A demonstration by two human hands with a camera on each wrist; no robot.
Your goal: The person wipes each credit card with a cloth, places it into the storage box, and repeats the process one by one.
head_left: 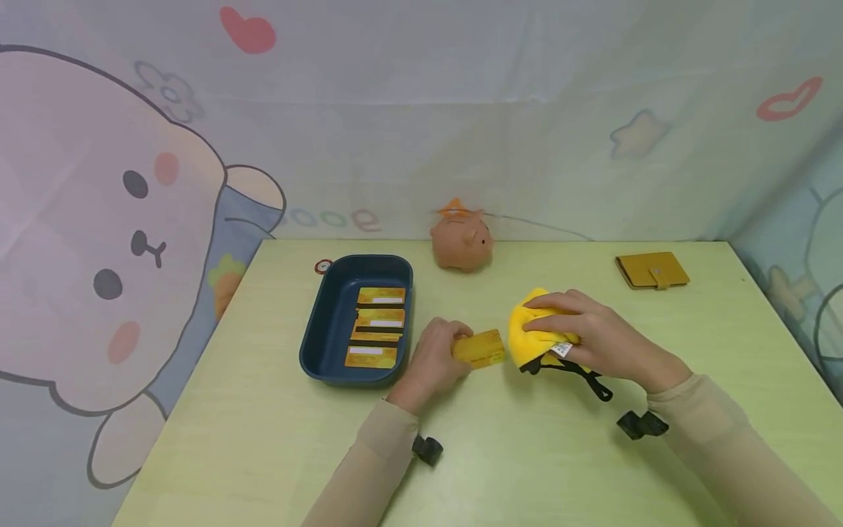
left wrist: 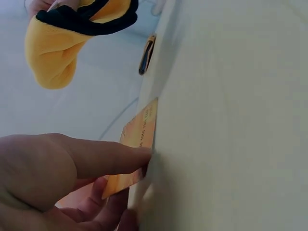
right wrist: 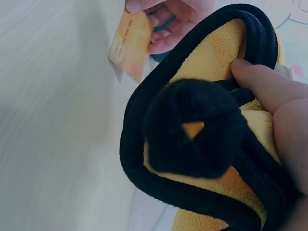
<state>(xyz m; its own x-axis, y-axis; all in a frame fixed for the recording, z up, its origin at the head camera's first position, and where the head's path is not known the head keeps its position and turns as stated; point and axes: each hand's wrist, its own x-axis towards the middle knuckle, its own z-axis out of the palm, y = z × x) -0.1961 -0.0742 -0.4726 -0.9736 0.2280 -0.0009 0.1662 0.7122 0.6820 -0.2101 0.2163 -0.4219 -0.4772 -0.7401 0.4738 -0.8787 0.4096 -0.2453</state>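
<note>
My left hand point(head_left: 435, 355) pinches a gold bank card point(head_left: 481, 349) just above the table; in the left wrist view, the printed numbers show on the card's face point(left wrist: 143, 130). To its right, my right hand point(head_left: 602, 335) grips a bunched yellow cloth point(head_left: 525, 340) with black edging, a white tag and a dangling black loop point(head_left: 602, 391). In the right wrist view, the thumb point(right wrist: 255, 79) presses on the folded cloth. A small gap separates the card from the cloth. Left of the left hand, a dark blue tray point(head_left: 315, 355) holds three gold cards point(head_left: 380, 320) with dark stripes.
A pink piggy bank point(head_left: 461, 243) stands at the table's back edge, with an orange thing behind it. A tan wallet point(head_left: 652, 270) lies at the back right. One small red and white disc point(head_left: 323, 266) lies near the tray's far left corner.
</note>
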